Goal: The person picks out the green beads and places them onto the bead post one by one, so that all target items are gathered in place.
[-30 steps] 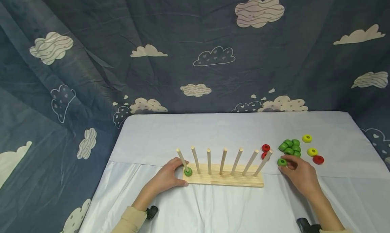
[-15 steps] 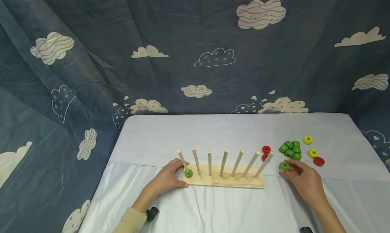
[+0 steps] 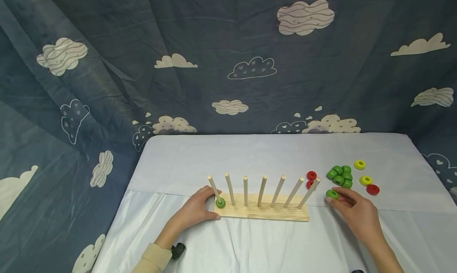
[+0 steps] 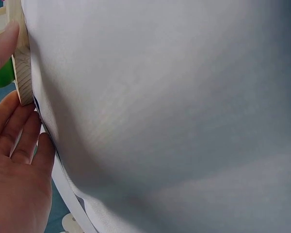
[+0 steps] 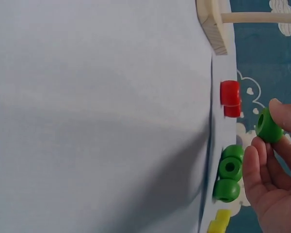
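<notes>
Thumb and fingertips of the right hand (image 3: 358,212) pinch a green bead (image 3: 332,194) at three o'clock from the pegboard (image 3: 273,212); it barely shifts over the last second, so remains off every peg (image 3: 262,191). The left hand (image 3: 194,208), thumb spread, grips the pegboard's nine-o'clock end.

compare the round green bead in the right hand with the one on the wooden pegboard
The held green bead is pinched in the right hand; the pegged green bead sits on the wooden pegboard. The held bead's hole is free; the pegged bead surrounds a peg. Both are green and round.
</notes>
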`<state>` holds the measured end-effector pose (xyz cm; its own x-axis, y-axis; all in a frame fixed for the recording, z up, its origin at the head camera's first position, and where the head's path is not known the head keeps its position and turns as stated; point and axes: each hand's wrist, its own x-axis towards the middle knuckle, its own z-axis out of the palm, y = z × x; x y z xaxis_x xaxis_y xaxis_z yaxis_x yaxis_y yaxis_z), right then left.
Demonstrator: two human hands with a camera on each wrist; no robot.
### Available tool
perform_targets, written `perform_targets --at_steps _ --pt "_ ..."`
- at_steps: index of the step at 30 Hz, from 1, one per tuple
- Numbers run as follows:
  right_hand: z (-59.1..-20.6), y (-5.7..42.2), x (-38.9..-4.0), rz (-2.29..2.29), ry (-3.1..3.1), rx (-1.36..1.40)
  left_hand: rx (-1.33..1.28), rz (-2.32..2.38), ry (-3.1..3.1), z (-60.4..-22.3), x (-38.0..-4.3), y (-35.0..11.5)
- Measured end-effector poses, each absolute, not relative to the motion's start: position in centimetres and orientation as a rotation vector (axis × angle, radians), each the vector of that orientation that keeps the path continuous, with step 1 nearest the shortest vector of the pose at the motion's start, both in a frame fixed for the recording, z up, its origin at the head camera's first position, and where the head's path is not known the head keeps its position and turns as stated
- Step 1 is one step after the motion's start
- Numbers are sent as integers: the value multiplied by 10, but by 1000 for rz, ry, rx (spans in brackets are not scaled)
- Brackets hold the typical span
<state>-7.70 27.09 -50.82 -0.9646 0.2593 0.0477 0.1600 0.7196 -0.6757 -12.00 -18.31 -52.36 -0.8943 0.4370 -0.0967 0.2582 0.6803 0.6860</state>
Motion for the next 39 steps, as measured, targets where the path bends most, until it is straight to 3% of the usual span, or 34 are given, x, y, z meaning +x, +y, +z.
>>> perform_targets --at_steps 9,39 --pt "-492 262 -80 1120 -2741 -369 563 1016 2645 -524 -120 -184" --pt "-420 245 -94 1057 -2550 -98 562 1014 2638 -526 -121 -184"
